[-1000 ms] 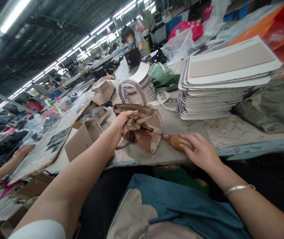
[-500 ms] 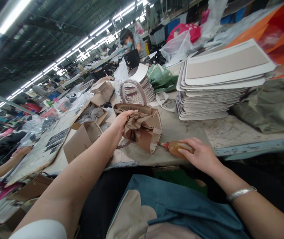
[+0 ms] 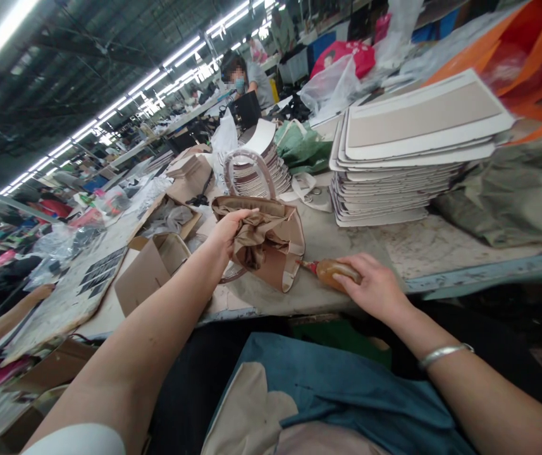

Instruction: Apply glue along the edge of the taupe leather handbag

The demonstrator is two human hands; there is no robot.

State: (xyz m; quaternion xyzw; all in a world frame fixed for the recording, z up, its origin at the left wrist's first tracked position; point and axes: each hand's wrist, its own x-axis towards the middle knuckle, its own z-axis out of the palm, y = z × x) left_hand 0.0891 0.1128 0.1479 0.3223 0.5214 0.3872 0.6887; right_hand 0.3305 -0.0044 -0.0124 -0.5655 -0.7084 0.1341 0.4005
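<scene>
While the left hand point(image 3: 233, 230) grips the bunched lining point(image 3: 254, 243) of a tan bag point(image 3: 273, 268), fingers closed over the cloth, the right hand point(image 3: 370, 281) is wrapped round the rounded amber handle of a small tool point(image 3: 332, 273). Tool points left, tip right at the bag's edge; contact can't be told. Bag sits tilted near the front edge of the worktable point(image 3: 432, 253), between both hands, opening toward the wearer, one looped handle point(image 3: 267, 169) standing up behind it. Left of the bag, beyond the forearm: a tan box-shaped piece point(image 3: 140, 281). Right of it, well apart: a tall stack of flat panels point(image 3: 389, 196), grey-green cloth point(image 3: 512, 196) beside that, orange bag point(image 3: 531, 76) further back. Behind the looped handle, a stack of curved pieces point(image 3: 277, 167), with a green bag point(image 3: 306, 155) just beside. Silver bangle point(image 3: 446, 355) on the right wrist, blue apron point(image 3: 327, 379) below. Co-worker's arm point(image 3: 7, 325) at far left, masked person point(image 3: 261, 85) in back.
</scene>
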